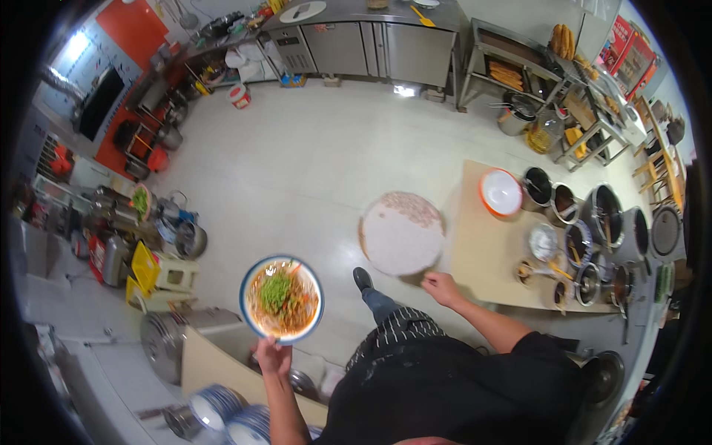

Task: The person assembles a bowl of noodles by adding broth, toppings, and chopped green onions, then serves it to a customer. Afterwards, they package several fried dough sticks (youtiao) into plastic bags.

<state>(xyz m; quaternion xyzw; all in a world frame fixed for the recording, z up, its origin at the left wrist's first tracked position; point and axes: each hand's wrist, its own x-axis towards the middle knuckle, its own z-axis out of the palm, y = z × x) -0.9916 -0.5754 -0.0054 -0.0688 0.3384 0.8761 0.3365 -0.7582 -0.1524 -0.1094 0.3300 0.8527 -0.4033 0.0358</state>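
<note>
My left hand (273,356) grips the near rim of a blue-rimmed bowl (320,311) and holds it up over the floor at the left. Noodles in a reddish sauce or broth (303,305) fill it, topped with a heap of chopped greens (275,292) and orange shreds. My right hand (441,288) hangs beside the counter on the right, its fingers curled; whether anything small is inside cannot be told. Just beyond that hand stands a round, pale-topped surface (403,236) with a mottled brownish patch.
Pots, sauce bowls and ladles crowd the beige counter (467,250) at right, with white bowls (502,192) at its far corner. Stacked blue-and-white bowls (214,406) stand lower left. Yellow baskets and a pale stool (175,278) are at left. A red-and-white bucket (239,96) stands near the steel cabinets (336,49).
</note>
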